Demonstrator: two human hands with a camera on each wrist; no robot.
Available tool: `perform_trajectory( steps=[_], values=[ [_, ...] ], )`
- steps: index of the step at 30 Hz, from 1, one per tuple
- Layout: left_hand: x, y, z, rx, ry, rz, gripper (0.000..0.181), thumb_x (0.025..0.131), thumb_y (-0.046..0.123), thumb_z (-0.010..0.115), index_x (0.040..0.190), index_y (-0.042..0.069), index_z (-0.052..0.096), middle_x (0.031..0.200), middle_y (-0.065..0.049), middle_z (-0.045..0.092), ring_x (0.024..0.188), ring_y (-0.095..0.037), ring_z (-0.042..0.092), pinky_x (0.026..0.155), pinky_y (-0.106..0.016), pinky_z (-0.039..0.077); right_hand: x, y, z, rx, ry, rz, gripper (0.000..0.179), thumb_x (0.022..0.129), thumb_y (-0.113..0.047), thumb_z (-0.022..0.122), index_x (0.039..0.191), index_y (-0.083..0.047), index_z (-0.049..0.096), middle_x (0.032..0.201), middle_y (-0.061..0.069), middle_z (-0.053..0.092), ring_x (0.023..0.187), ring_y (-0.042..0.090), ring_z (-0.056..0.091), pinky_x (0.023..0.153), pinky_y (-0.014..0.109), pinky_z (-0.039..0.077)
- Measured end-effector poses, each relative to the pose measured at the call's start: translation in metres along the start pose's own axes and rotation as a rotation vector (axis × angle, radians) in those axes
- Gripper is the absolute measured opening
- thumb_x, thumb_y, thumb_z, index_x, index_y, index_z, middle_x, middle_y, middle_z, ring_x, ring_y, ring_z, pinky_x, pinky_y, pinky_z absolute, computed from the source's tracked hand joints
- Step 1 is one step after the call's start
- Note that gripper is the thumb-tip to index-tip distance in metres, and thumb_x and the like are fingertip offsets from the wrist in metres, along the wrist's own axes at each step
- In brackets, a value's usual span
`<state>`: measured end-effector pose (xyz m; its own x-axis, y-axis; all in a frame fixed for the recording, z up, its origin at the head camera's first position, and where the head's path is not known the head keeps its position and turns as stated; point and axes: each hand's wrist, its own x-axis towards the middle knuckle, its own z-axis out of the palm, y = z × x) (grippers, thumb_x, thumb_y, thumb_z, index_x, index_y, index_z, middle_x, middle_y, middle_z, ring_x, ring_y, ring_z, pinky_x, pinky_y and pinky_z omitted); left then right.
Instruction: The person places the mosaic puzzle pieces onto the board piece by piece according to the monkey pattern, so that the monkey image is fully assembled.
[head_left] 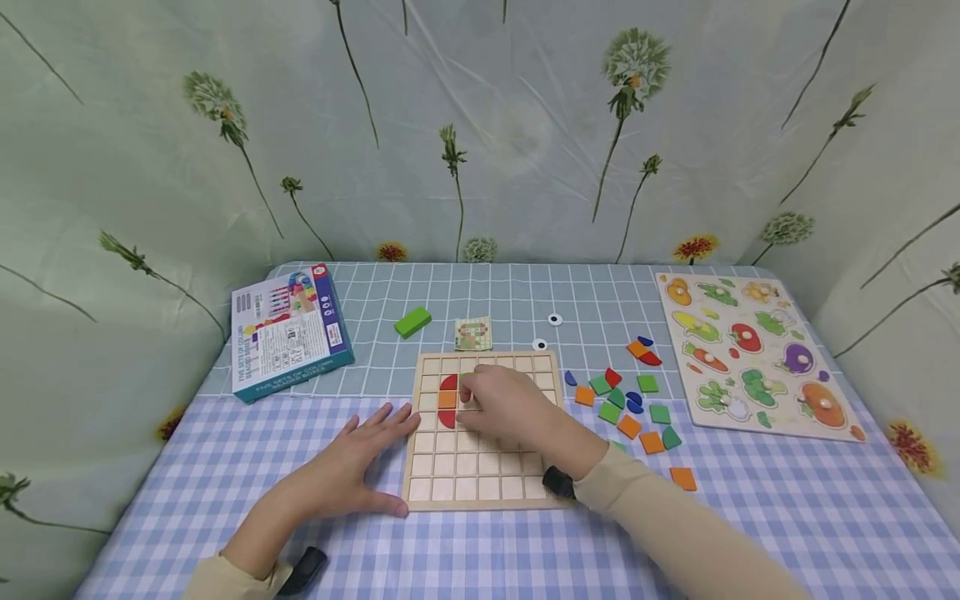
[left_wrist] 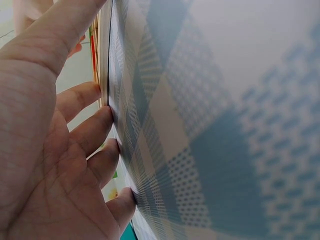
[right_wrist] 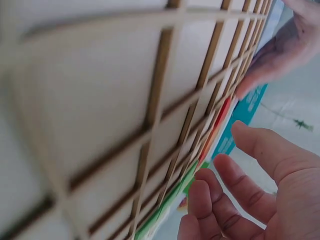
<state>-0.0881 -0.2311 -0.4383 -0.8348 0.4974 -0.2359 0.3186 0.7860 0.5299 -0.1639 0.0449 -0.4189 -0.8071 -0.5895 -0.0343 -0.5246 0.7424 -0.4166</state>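
Note:
A wooden grid board (head_left: 465, 492) lies on the checked cloth. In its left part a red rounded piece (head_left: 448, 382), an orange square (head_left: 447, 400) and another red rounded piece (head_left: 446, 418) sit in a column. My right hand (head_left: 510, 408) reaches over the board, fingertips just right of that column. In the right wrist view its thumb and forefinger stand apart, nothing visible between them, and a green strip (right_wrist: 167, 202) shows on the board past the fingers. My left hand (head_left: 352, 467) lies on the cloth with spread fingers, forefinger and thumb at the board's left edge.
A small picture card (head_left: 473, 334) and a green block (head_left: 412, 322) lie behind the board. Loose coloured pieces (head_left: 628, 427) and two googly eyes (head_left: 555, 319) are scattered to the right and behind. A vegetable puzzle (head_left: 742, 375) stands far right, a box (head_left: 288, 333) at left.

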Motion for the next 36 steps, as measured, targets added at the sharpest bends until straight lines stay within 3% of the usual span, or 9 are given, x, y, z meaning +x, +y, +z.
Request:
perform_trajectory(
  steps=[8,19,27,36],
  values=[
    [0.000,0.001,-0.001,-0.004,-0.004,-0.008,0.116,0.075,0.068,0.089,0.169,0.023,0.038,0.179,-0.004,0.029,0.168,-0.043,0.017,0.126,-0.081,0.010,-0.014,0.029,-0.029,0.051,0.012,0.050,0.015,0.095,-0.027,0.082,0.097,-0.014,0.074,0.076,-0.004,0.059,0.069,0.012,0.053,0.061,0.026,0.043],
    [0.000,0.001,-0.001,-0.006,-0.002,-0.009,0.116,0.074,0.069,0.089,0.168,0.024,0.038,0.179,-0.003,0.028,0.168,-0.041,0.016,0.127,-0.080,0.009,-0.049,0.087,-0.070,0.126,0.000,0.108,0.019,0.097,-0.020,0.079,0.112,-0.007,0.076,0.092,0.001,0.070,0.087,0.018,0.061,0.081,0.034,0.055],
    [0.000,0.001,0.000,-0.006,-0.005,-0.009,0.116,0.074,0.069,0.088,0.168,0.024,0.038,0.179,-0.003,0.028,0.168,-0.041,0.016,0.127,-0.080,0.009,-0.072,0.122,-0.083,0.129,-0.018,0.125,0.022,0.097,-0.014,0.079,0.116,-0.005,0.076,0.097,0.003,0.073,0.089,0.017,0.064,0.081,0.035,0.057],
    [0.001,-0.001,0.000,-0.008,-0.006,-0.004,0.116,0.075,0.069,0.088,0.169,0.024,0.037,0.179,-0.003,0.027,0.168,-0.042,0.016,0.127,-0.080,0.009,-0.089,0.147,-0.088,0.170,-0.061,0.214,0.023,0.098,-0.012,0.078,0.120,-0.005,0.076,0.097,0.004,0.072,0.088,0.019,0.061,0.078,0.032,0.056]
  ],
)
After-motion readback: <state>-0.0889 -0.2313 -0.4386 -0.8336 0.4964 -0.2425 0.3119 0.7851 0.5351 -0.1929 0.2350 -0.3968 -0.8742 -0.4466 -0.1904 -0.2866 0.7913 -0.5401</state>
